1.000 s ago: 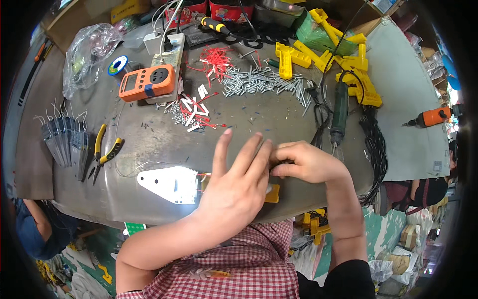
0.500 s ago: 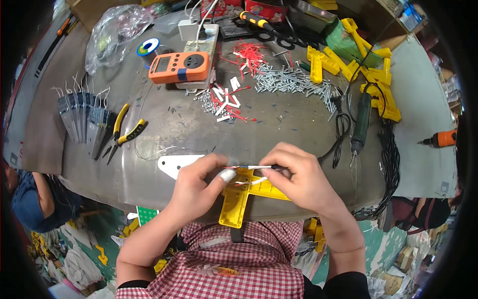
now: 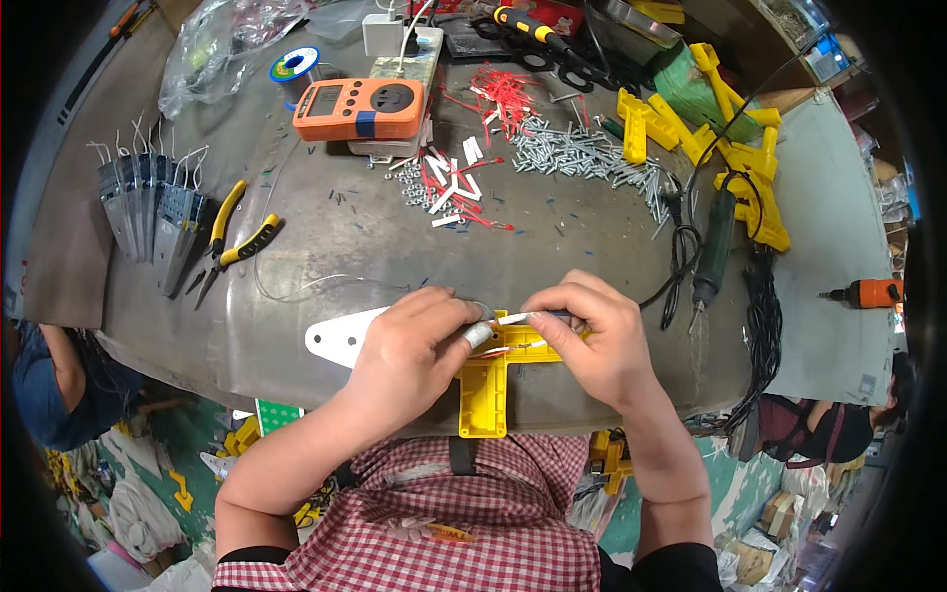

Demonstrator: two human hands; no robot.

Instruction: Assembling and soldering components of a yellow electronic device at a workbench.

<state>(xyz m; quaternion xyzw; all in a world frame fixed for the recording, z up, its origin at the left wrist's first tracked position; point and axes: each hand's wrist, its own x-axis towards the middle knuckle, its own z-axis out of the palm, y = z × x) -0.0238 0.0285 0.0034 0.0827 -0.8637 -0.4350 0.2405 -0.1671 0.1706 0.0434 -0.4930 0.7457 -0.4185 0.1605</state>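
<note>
A thin wire in a white sleeve (image 3: 512, 319) is stretched between the two hands, just above a yellow plastic handle (image 3: 483, 400) near the front edge of the counter (image 3: 326, 237). The left hand (image 3: 419, 340) has thumb and forefinger together on one end; a pale cover wraps the thumb tip. The right hand (image 3: 597, 340) is clamped on the other end between thumb and forefinger. A second white wire (image 3: 528, 346) lies along the handle's hollow side. The left hand covers part of a white plate (image 3: 340, 336), and the right hand hides the handle's far end.

Beyond the plate, a loose thin wire curls toward yellow-gripped pliers (image 3: 237, 247), with grey strips (image 3: 178, 232) trailing wires farther left. Behind the hands are small nuts (image 3: 406, 178), white tubes (image 3: 452, 192), red wires (image 3: 503, 99) and heaped screws (image 3: 582, 153). To the right, a green power tool (image 3: 712, 257) and bundled black cable (image 3: 764, 335) crowd the space, below piled yellow parts (image 3: 760, 192).

An orange meter (image 3: 360, 109) at the back has a screen and small markings by its buttons, too small to make out. A blue-rimmed spool (image 3: 296, 64) stands beside it. The checked apron (image 3: 414, 503) carries a small orange patch (image 3: 449, 533) with lettering.
</note>
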